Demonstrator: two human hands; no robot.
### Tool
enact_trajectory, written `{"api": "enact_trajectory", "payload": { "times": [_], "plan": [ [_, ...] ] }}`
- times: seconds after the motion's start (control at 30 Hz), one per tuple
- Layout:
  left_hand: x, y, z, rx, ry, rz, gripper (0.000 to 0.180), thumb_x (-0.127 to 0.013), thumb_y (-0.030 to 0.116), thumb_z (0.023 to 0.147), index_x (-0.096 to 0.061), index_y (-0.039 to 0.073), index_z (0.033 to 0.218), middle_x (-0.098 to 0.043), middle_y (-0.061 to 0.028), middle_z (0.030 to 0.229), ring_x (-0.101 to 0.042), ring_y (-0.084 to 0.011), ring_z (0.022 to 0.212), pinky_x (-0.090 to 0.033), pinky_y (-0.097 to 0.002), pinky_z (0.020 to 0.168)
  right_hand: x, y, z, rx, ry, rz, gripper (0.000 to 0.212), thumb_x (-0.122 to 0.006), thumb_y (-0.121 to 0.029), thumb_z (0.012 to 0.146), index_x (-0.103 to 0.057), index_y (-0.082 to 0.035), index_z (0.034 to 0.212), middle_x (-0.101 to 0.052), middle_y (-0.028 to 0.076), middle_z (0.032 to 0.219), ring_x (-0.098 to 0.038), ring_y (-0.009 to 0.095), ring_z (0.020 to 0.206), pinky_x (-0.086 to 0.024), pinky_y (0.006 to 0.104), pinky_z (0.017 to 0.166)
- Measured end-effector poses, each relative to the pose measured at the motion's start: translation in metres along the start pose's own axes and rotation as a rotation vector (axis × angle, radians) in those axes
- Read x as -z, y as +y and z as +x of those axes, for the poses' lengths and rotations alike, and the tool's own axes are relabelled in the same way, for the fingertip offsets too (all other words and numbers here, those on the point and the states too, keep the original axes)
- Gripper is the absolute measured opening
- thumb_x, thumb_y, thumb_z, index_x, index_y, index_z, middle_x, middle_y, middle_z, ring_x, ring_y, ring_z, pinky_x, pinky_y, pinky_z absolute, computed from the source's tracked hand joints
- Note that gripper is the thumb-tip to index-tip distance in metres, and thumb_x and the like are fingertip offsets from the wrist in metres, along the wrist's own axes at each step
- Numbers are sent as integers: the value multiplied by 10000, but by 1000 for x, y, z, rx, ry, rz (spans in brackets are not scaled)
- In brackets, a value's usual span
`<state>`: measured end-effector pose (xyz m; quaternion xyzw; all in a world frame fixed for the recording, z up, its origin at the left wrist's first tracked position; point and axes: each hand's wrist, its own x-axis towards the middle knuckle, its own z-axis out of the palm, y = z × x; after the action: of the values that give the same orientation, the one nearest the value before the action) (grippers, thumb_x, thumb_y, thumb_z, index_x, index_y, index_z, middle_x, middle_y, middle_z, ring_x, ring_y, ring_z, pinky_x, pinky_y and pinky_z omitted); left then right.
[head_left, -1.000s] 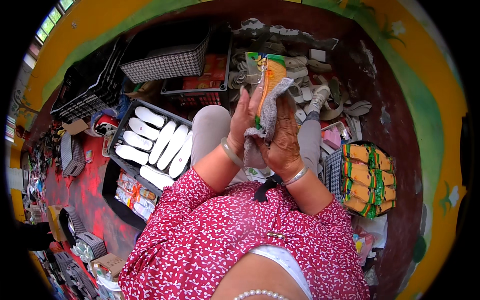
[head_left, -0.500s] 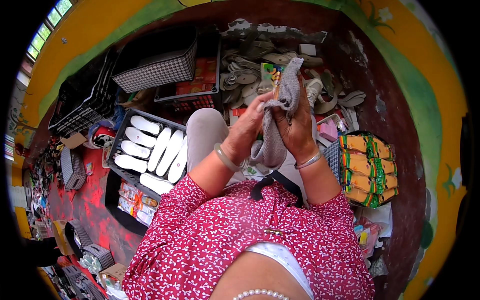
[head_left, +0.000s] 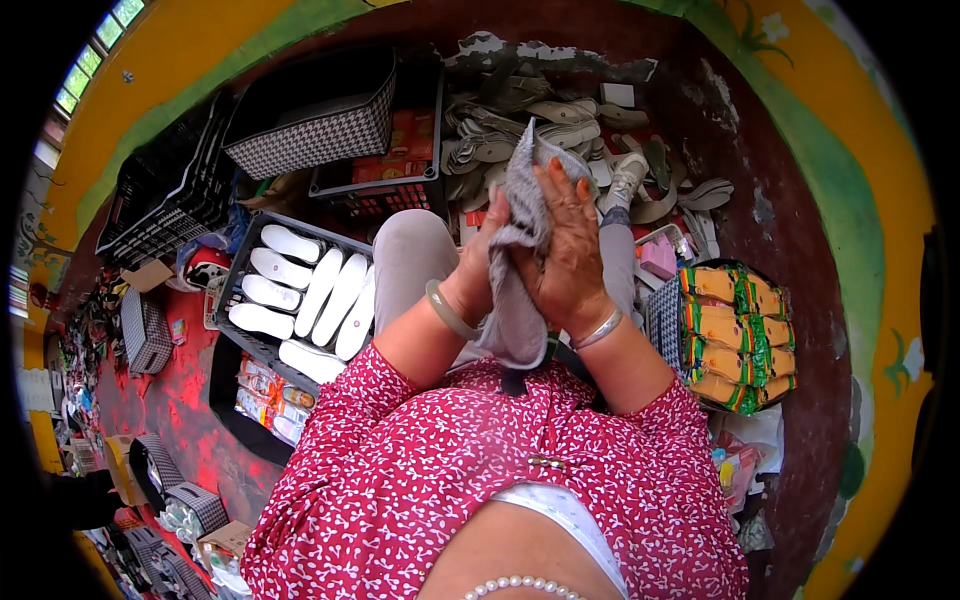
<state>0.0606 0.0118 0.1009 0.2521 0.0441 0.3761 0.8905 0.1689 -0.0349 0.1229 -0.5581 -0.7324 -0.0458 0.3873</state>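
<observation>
A grey knitted cloth point(head_left: 520, 190) is pressed between my two hands above my lap. Its upper end rises to a point past my fingers, while the lower end hangs down toward my blouse. On one side, my left hand point(head_left: 482, 258) lies against it, fingers upward and partly covered by the cloth. From the other side my right hand point(head_left: 572, 245) presses with straight fingers, its back turned up. The part of the cloth between the palms is hidden.
To my left, a dark crate point(head_left: 240, 318) holds white insoles point(head_left: 322, 292). A houndstooth basket point(head_left: 310, 135) and black crate point(head_left: 175, 190) stand farther off. Loose insoles point(head_left: 490, 150) are heaped ahead. On the right are yellow-and-green packs point(head_left: 720, 330) and a pink box point(head_left: 658, 258).
The cloth and both hands have shifted slightly left. My right hand has turned to lie flat along the cloth. A colourful packet seen behind the cloth is no longer visible.
</observation>
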Motion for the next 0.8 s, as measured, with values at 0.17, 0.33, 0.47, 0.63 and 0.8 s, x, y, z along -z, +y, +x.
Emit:
{"api": "enact_trajectory", "payload": {
  "times": [0.17, 0.33, 0.47, 0.63, 0.8],
  "plan": [
    [6, 8, 4, -40, 19, 154, 654, -289, 500, 949, -291, -1, 1369, -383, -118, 1356, -383, -217, 1237, -261, -316, 1064, -5, 1, 15, -22, 119, 68, 617, -564, -348, 838, -392, 6, 1314, -326, 153, 1410, -239, 293, 1343, -135, 443, 1092],
    [-7, 34, 8, -133, -125, 185, 734, -234, 592, 917, -286, 13, 1365, -421, -132, 1333, -425, -228, 1215, -312, -343, 1036, -16, -13, -12, -26, -9, 121, 731, -594, -396, 795, -332, -24, 1368, -234, 165, 1455, -155, 318, 1372, -85, 462, 1091],
    [-15, 26, -1, -68, -2, 277, 691, -235, 546, 941, -336, -13, 1335, -449, -116, 1302, -438, -197, 1185, -324, -305, 1014, -9, -3, -2, -70, 86, 38, 720, -612, -361, 795, -331, -22, 1365, -263, 172, 1439, -187, 309, 1362, -121, 462, 1085],
    [-1, 9, 1, -41, 101, 341, 709, -256, 569, 926, -381, -19, 1300, -484, -136, 1260, -477, -216, 1153, -359, -325, 1002, -5, 25, 17, -149, 220, 240, 721, -618, -306, 818, -280, 9, 1372, -345, 175, 1386, -266, 346, 1318, -183, 440, 1077],
    [2, 18, 6, -17, 16, 142, 744, -259, 600, 909, -318, 8, 1356, -420, -152, 1335, -431, -245, 1217, -323, -359, 1043, -5, -8, -4, 8, 63, 61, 712, -615, -286, 817, -280, -4, 1378, -249, 170, 1448, -174, 333, 1363, -129, 438, 1093]
  ]
}}
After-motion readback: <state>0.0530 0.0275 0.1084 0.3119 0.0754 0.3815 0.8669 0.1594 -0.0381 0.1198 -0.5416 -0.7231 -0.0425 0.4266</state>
